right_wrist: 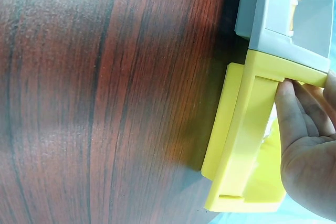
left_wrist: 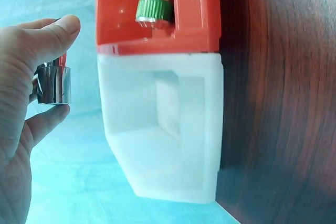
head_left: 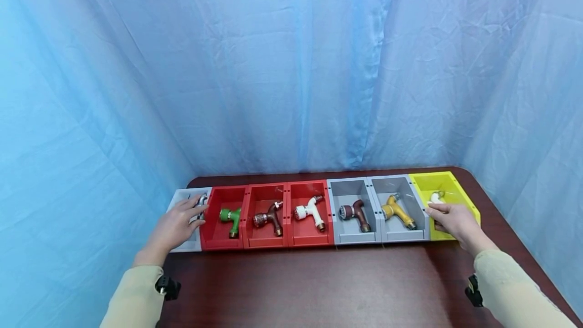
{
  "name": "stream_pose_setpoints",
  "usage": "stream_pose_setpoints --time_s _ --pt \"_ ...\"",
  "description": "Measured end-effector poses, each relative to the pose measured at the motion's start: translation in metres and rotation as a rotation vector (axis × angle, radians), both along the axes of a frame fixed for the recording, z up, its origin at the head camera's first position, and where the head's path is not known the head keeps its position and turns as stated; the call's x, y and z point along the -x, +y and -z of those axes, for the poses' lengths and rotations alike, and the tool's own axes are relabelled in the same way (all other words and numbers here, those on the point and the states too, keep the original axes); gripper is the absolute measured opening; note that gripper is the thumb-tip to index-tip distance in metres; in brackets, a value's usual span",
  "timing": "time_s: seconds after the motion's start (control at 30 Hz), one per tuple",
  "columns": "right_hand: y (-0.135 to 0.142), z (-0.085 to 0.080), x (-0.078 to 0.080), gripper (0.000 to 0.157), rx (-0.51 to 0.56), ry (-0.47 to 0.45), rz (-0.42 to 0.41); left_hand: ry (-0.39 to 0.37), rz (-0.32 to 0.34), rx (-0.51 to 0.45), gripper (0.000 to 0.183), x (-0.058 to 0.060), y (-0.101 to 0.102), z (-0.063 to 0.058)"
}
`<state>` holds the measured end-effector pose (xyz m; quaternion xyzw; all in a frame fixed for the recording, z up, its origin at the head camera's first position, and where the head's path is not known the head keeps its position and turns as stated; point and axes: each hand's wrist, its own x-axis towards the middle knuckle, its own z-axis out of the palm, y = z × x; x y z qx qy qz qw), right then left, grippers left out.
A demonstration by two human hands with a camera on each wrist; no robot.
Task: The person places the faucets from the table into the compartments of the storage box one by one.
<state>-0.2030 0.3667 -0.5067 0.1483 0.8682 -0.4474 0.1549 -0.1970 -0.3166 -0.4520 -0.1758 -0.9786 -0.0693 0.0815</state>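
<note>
My left hand (head_left: 179, 219) holds a chrome faucet (head_left: 202, 200) above the white bin (head_left: 185, 244) at the left end of the row. In the left wrist view, thumb and fingers are around the shiny chrome end (left_wrist: 54, 83), clear of the bin's walls. My right hand (head_left: 455, 220) is at the yellow bin (head_left: 469, 199) on the right end. Its fingers reach inside and pinch the side wall beside the grey bin, seen in the right wrist view. A white faucet (head_left: 437, 196) lies in the yellow bin, partly hidden by that hand.
Between the end bins stand red bins (head_left: 223, 243) and grey bins (head_left: 357, 238), with green (head_left: 234, 219), brown (head_left: 269, 218), white (head_left: 311, 213), maroon (head_left: 357, 214) and yellow (head_left: 398, 211) faucets. They stand on a dark wood table (head_left: 319, 287), with blue curtains (head_left: 282, 65) behind.
</note>
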Motion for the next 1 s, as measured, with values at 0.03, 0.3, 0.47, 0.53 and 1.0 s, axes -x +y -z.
stream_pose_setpoints --time_s 0.03,0.3,0.47,0.53,1.0 --pt "0.000 0.000 0.000 0.075 0.000 -0.002 0.001 -0.015 -0.014 -0.005 0.057 0.001 -0.002 0.000" --pt "-0.001 0.001 0.000 0.077 -0.001 0.003 0.004 -0.125 -0.117 -0.025 0.055 0.003 -0.011 0.005" --pt "-0.001 0.000 -0.001 0.075 0.007 0.005 0.001 -0.191 -0.165 -0.046 0.057 0.003 -0.014 0.010" --pt "-0.001 0.001 0.000 0.075 0.007 0.006 0.001 -0.206 -0.175 -0.063 0.057 0.004 -0.016 0.012" --pt "-0.001 0.001 -0.001 0.077 -0.011 0.001 -0.006 -0.248 -0.167 -0.096 0.052 0.005 -0.029 0.018"
